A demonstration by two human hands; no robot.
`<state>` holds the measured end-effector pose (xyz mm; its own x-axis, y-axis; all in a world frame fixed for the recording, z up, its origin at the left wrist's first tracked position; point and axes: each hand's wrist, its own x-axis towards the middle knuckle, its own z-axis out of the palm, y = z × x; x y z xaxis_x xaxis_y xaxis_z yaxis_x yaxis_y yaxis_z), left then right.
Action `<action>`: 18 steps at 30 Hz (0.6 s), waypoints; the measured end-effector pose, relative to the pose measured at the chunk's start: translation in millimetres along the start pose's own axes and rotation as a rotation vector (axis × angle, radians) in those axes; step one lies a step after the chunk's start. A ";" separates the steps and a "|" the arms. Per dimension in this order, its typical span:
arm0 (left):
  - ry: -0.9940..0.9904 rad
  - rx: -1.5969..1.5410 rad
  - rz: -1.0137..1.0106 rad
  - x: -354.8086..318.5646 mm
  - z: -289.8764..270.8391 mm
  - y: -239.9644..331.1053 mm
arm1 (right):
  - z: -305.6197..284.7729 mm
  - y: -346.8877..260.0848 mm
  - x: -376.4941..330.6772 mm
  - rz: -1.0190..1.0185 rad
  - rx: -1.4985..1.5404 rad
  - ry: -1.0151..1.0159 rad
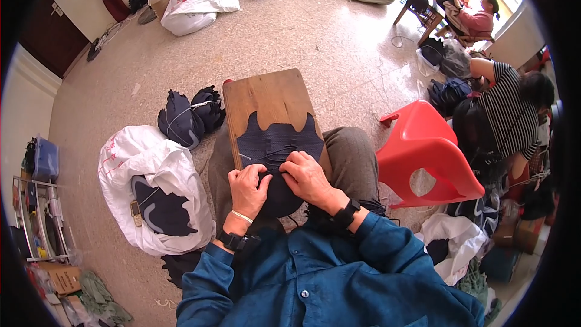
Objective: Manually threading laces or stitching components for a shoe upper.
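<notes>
A dark navy shoe upper (pixel 260 139) lies flat on a wooden board (pixel 266 91) that rests at my knees. Rows of dark shoelace (pixel 281 156) cross its middle, and a pale lace tip shows at its left side. My left hand (pixel 247 191) is closed, pinching the upper just below the lacing. Close beside it, my right hand (pixel 310 178) also has its fingers bent and pressed together on the upper. Exactly what lies between the fingertips, fabric or lace, is hidden.
Left of my legs sits a white sack (pixel 115 163) with dark uppers inside, beside a tied bundle of uppers (pixel 181 118). A red plastic stool (pixel 423 139) stands at my right. Beyond it a person in a striped shirt (pixel 505 109) bends over. Others sit farther away.
</notes>
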<state>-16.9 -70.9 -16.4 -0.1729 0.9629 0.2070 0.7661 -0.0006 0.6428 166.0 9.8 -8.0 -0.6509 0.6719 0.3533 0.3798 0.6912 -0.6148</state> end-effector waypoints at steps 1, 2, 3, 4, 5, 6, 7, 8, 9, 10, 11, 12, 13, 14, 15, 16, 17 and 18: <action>-0.001 0.000 0.000 0.9 0.9 -0.2 | 0.2 0.2 -0.1 0.004 0.000 -0.003; 0.027 0.001 0.032 1.7 2.1 -0.6 | 0.4 -0.2 0.3 0.005 0.000 -0.004; 0.056 0.001 0.064 2.1 3.1 -1.1 | 1.0 -0.8 0.9 -0.003 -0.011 0.009; 0.055 0.001 0.064 2.1 3.7 -1.6 | 2.0 -1.6 1.6 -0.012 -0.022 0.023; 0.045 -0.005 0.057 2.5 3.9 -2.3 | 3.3 -4.5 3.1 -0.010 -0.022 0.023; 0.034 -0.011 0.050 2.6 4.2 -2.7 | 5.5 -8.6 4.9 -0.020 -0.051 0.021; 0.033 -0.011 0.051 2.3 4.5 -2.9 | 7.3 -11.8 6.3 -0.031 -0.080 0.018; 0.015 -0.015 0.033 2.4 4.4 -1.9 | 10.1 -11.3 6.2 -0.029 -0.080 0.019; -0.002 -0.019 0.015 2.7 4.3 -0.9 | 13.1 -10.2 6.3 -0.021 -0.092 0.010; -0.002 -0.018 0.017 4.2 4.6 0.0 | 14.9 -9.0 5.9 -0.013 -0.104 0.000; -0.008 -0.017 0.007 5.4 4.4 0.6 | 13.1 -8.1 6.5 -0.015 -0.102 -0.001; -0.013 -0.017 -0.002 5.8 4.2 1.0 | 8.6 -5.4 6.8 -0.026 -0.079 -0.018; -0.011 -0.016 -0.004 5.2 4.1 1.1 | 3.6 -3.4 5.8 -0.036 -0.056 -0.035; -0.026 -0.031 -0.026 5.7 3.9 0.9 | -1.8 -1.1 4.1 -0.041 -0.055 -0.035; -0.041 -0.047 -0.047 6.0 3.5 0.7 | -8.2 1.3 1.9 -0.035 -0.063 -0.047; -0.038 -0.045 -0.048 6.3 2.4 0.1 | -13.2 3.3 0.2 -0.030 -0.072 -0.059; -0.048 -0.043 -0.056 6.7 2.2 1.2 | -17.2 4.3 -3.2 -0.015 -0.068 -0.062; -0.058 -0.042 -0.065 7.2 1.9 2.2 | -16.3 4.8 -4.8 -0.013 -0.071 -0.059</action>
<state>-15.3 -63.4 -14.9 -0.1842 0.9753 0.1219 0.7279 0.0521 0.6837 181.7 14.2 -1.2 -0.6930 0.6476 0.3169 0.4156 0.7180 -0.5584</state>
